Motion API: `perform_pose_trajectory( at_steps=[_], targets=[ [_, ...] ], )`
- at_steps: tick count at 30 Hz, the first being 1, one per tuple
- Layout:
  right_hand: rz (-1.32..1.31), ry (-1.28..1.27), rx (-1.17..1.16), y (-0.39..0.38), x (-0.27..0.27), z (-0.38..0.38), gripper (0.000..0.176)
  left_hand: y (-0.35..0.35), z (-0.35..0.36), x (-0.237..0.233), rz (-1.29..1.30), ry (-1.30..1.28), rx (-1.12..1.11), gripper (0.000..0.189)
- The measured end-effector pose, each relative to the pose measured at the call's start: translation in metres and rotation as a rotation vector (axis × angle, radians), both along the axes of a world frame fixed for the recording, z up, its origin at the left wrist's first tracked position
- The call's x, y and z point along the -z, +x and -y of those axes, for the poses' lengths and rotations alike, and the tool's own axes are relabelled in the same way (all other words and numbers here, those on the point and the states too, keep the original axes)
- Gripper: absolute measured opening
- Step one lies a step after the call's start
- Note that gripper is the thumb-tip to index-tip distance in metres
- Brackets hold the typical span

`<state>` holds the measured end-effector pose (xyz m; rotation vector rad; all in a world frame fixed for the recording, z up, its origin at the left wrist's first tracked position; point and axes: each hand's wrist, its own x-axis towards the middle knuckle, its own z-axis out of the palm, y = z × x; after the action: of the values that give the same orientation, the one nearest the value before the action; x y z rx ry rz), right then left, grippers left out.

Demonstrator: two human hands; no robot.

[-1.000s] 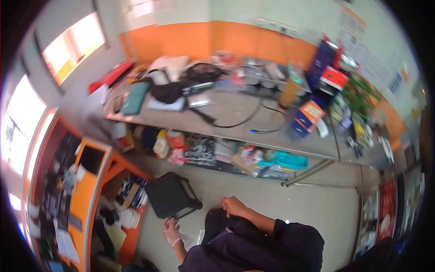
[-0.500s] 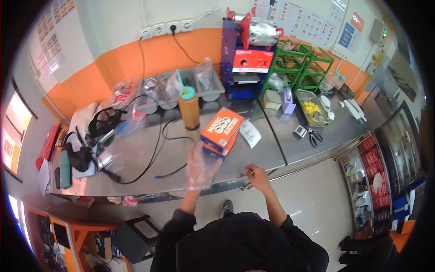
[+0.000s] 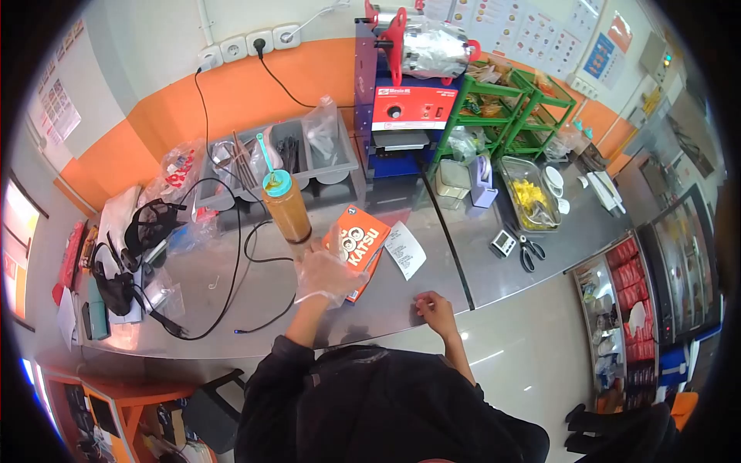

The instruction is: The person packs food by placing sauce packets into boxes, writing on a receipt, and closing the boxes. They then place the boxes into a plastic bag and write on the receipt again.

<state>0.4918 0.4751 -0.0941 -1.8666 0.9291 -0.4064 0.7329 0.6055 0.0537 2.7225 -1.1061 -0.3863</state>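
My left hand [image 3: 330,272], in a clear plastic glove, is over the left side of an orange printed box [image 3: 363,235] with "KATSU" on it. Its fingers are stretched out, and the box's left part is hidden beneath them. Just beyond the fingertips stands a squeeze bottle [image 3: 287,210] of brown sauce with a turquoise lid. My right hand [image 3: 436,312] is bare and hovers by the front edge of the steel counter, its fingers curled closed; whether they hold anything is hidden. A printed paper slip [image 3: 405,251] lies to the right of the box.
Black cables [image 3: 231,282] and a strap harness [image 3: 154,224] lie on the left. Behind the bottle is a grey divided tray [image 3: 332,171]. A red and blue machine [image 3: 413,108] stands at the back. Rightward are a timer [image 3: 503,244], scissors [image 3: 529,251] and a glass dish [image 3: 532,220].
My left hand has moved forward from the box's near left corner to over its left side. My right hand stays curled near the counter edge. The camera view has shifted.
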Motion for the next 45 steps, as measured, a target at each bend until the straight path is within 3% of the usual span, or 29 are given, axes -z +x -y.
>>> perform_pose_trajectory(
  at_steps=[5,8,12,15,16,19,20,23,24,27,31,33,36,39,42,45],
  targets=[
    [0.053,-0.152,0.07,0.039,0.006,0.024,0.015,0.008,-0.002,0.037,-0.035,-0.124,-0.057,0.107],
    [0.093,-0.221,0.076,0.067,0.003,0.034,0.015,0.004,0.006,0.027,-0.02,-0.116,-0.075,0.108],
    [0.084,-0.189,0.021,0.098,-0.011,0.03,0.013,0.015,-0.007,0.031,-0.004,-0.313,-0.026,0.101],
    [0.218,-0.309,-0.107,0.118,-0.024,0.015,0.015,0.019,-0.043,0.02,0.032,-0.47,-0.07,0.094],
    [0.172,-0.285,-0.189,0.121,-0.03,0.013,0.023,0.018,-0.064,0.021,0.042,-0.515,-0.116,0.092],
    [0.157,-0.761,-0.557,0.137,-0.045,0.039,0.029,0.019,-0.117,0.026,0.073,-0.487,-0.258,0.091],
    [0.089,-0.679,-0.669,0.14,-0.044,0.05,0.038,0.019,-0.13,0.028,0.086,-0.458,-0.308,0.091],
    [0.017,-0.767,-0.943,0.157,-0.076,0.056,0.049,0.025,-0.16,0.057,0.127,-0.465,-0.366,0.09],
    [-0.123,-0.759,-1.046,0.166,-0.081,0.054,0.066,0.027,-0.167,0.06,0.093,-0.428,-0.39,0.09],
    [-0.127,-0.803,-1.24,0.191,-0.092,0.047,0.074,0.038,-0.182,0.078,0.095,-0.413,-0.445,0.088],
    [-0.299,-0.765,-1.261,0.207,-0.085,0.033,0.076,0.074,-0.205,0.101,0.1,-0.441,-0.319,0.089],
    [-0.352,-0.727,-1.234,0.205,-0.088,0.026,0.074,0.083,-0.208,0.1,0.126,-0.436,-0.277,0.091],
    [-0.251,-0.595,-1.156,0.21,-0.09,0.014,0.056,0.092,-0.21,0.103,0.141,-0.423,-0.236,0.09],
    [-0.018,-0.282,-0.873,0.228,-0.078,-0.016,0.03,0.096,-0.216,0.111,0.13,-0.444,-0.217,0.088],
    [0.131,-0.157,-0.726,0.242,-0.046,-0.06,0.011,0.096,-0.218,0.111,0.124,-0.497,-0.213,0.086],
    [0.144,-0.018,-0.647,0.239,-0.014,-0.109,0.008,0.094,-0.219,0.109,0.102,-0.52,-0.241,0.087]
  ],
)
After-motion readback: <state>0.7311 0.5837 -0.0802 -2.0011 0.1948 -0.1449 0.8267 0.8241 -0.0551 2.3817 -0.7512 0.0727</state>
